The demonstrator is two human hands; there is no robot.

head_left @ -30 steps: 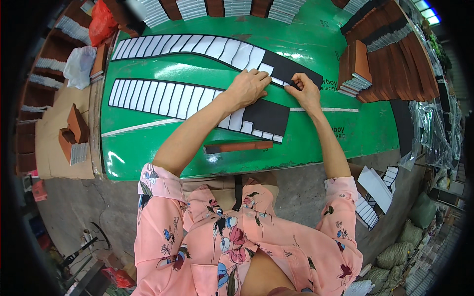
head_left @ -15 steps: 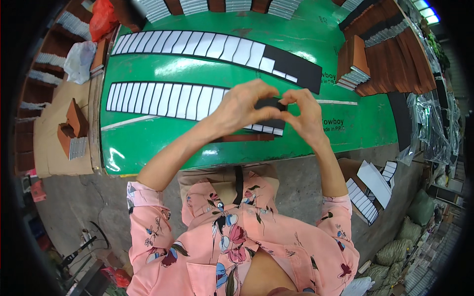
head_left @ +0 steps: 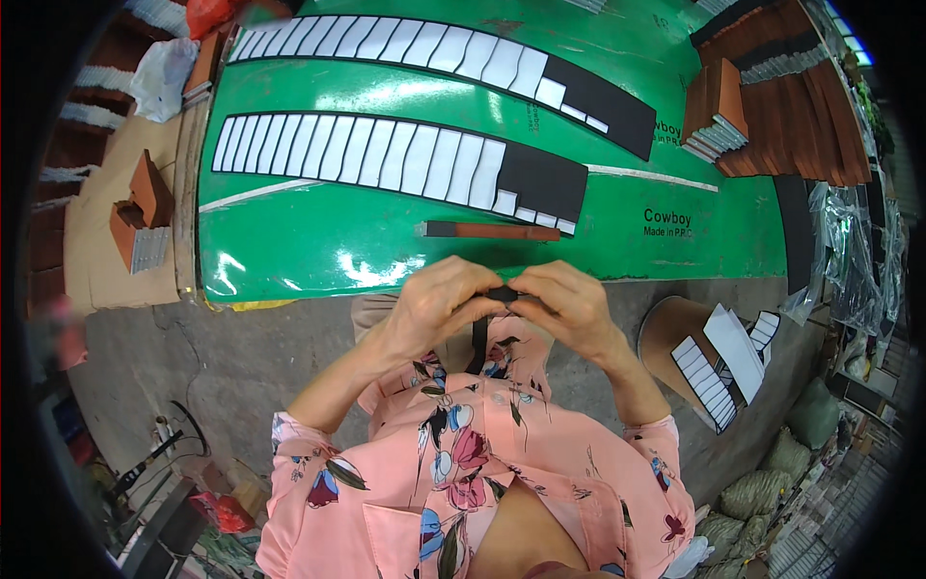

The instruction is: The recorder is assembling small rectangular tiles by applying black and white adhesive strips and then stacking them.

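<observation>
In front of my body, just off the table's near edge, my left hand (head_left: 446, 301) and my right hand (head_left: 567, 307) meet with fingertips pinched. Between them is a small black piece (head_left: 503, 293), mostly covered by the fingers; its kind cannot be made out. Just beyond the hands, a narrow reddish-brown bar with a grey end (head_left: 492, 232) lies on the green tabletop (head_left: 347, 261). Past it rests a curved black board (head_left: 545, 183) with a row of white pieces on it. Farther away lies a second such board (head_left: 612, 111).
Brown slabs with pale edges (head_left: 791, 125) stand stacked at the far right, with clear plastic film (head_left: 849, 241) beside them. Cardboard at left carries brown blocks (head_left: 145, 222) and a white plastic bag (head_left: 164, 77). A round bin (head_left: 666, 328) holds white-striped black scraps at right.
Both hands have drawn back toward my body from over the nearer board, keeping the small black piece between them. The bar and the board's right end are now uncovered.
</observation>
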